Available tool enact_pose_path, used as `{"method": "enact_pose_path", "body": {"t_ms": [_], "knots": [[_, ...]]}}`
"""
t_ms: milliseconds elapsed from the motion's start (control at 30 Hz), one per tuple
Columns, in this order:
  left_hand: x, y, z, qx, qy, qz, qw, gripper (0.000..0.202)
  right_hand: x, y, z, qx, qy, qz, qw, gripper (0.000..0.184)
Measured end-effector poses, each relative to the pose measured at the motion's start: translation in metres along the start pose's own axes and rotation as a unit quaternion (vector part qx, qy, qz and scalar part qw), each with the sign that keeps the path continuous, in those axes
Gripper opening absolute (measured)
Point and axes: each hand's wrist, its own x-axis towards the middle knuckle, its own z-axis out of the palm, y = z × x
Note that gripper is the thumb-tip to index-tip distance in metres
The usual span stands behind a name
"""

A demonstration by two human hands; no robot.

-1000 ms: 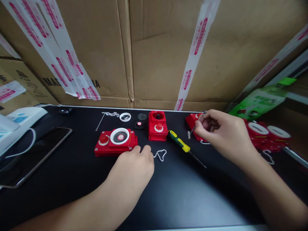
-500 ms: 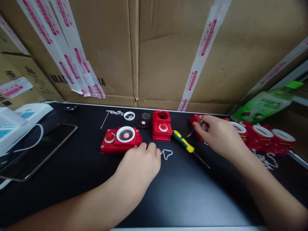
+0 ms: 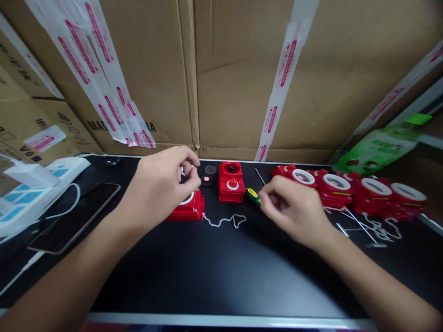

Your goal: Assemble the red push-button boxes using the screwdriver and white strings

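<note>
My left hand (image 3: 161,184) is over a red alarm box (image 3: 185,212), its fingers curled together. White edges, perhaps a loose ring, show behind its fingers; what it pinches, if anything, is hidden. My right hand (image 3: 294,205) is curled at the green-and-yellow handle of a screwdriver (image 3: 253,196), covering the shaft. A thin metal rod (image 3: 259,176) sticks out beyond its fingertips; whether the hand touches it I cannot tell. Between the hands stands a second red box (image 3: 231,184) with an open round socket and a red button. A white cord (image 3: 221,223) trails from the left box.
On the right, several red boxes (image 3: 335,184) with white rings stand in a row, small metal hammers (image 3: 362,226) before them. A green bottle (image 3: 380,145) is behind. A phone (image 3: 74,216) and a power strip (image 3: 38,198) lie left. Cardboard (image 3: 235,92) walls the back.
My left hand has lifted from the cord and moved left over the box. My right hand has come left to the screwdriver, away from the red box on the right, which now stands near the row.
</note>
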Motion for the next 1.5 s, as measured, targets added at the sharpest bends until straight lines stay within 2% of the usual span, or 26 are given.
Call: {"method": "enact_pose_path", "body": {"t_ms": [67,133,267,333,433,567,733,900,1067,1200,1300,1367,1400,1467,1500], "knots": [[0.002,-0.01,-0.002,-0.032,-0.012,-0.004,0.999,0.012,-0.004,-0.008,0.01,0.035,-0.085,-0.032,0.995,0.012],[-0.002,-0.018,0.0,-0.058,-0.03,0.032,0.997,0.011,-0.008,-0.014,0.02,0.043,-0.15,-0.048,0.987,0.011],[-0.014,-0.033,0.01,-0.102,-0.066,0.1,0.987,0.013,-0.01,-0.017,0.034,-0.002,-0.237,-0.047,0.97,0.02],[-0.018,-0.039,0.013,-0.109,-0.12,0.106,0.981,0.02,-0.01,-0.017,0.037,-0.009,-0.254,-0.048,0.966,0.018],[-0.022,-0.049,0.016,-0.111,-0.207,0.094,0.968,0.05,-0.009,-0.015,0.036,0.005,-0.254,-0.034,0.967,0.013],[-0.028,-0.059,0.022,-0.088,-0.259,0.045,0.961,0.08,-0.008,-0.014,0.03,0.069,-0.267,-0.019,0.961,0.01],[-0.032,-0.061,0.026,-0.072,-0.272,0.015,0.959,0.08,-0.006,-0.017,0.022,0.16,-0.33,-0.018,0.93,0.015],[-0.031,-0.058,0.024,-0.073,-0.279,0.007,0.957,0.076,-0.008,-0.019,0.02,0.178,-0.379,-0.035,0.907,0.018],[-0.031,-0.058,0.023,-0.087,-0.275,0.0,0.958,0.072,-0.012,-0.023,0.023,0.178,-0.388,-0.045,0.903,0.02],[-0.033,-0.061,0.023,-0.103,-0.275,0.002,0.956,0.071,-0.007,-0.019,0.014,0.169,-0.377,-0.044,0.91,0.013],[-0.033,-0.062,0.023,-0.088,-0.281,0.002,0.956,0.073,-0.001,-0.006,0.003,0.128,-0.322,-0.017,0.938,0.012],[-0.033,-0.061,0.021,-0.065,-0.283,0.011,0.957,0.08,0.001,0.006,-0.004,0.062,-0.261,-0.003,0.963,0.013],[-0.032,-0.059,0.019,-0.052,-0.277,0.02,0.959,0.085,0.001,0.012,-0.006,0.033,-0.249,-0.004,0.968,0.013],[-0.03,-0.054,0.014,-0.036,-0.245,0.051,0.968,0.091,0.0,0.022,-0.007,-0.018,-0.24,-0.002,0.971,0.011],[-0.029,-0.049,0.011,-0.034,-0.216,0.075,0.973,0.088,-0.001,0.026,-0.006,-0.042,-0.238,0.004,0.97,0.01]]}}
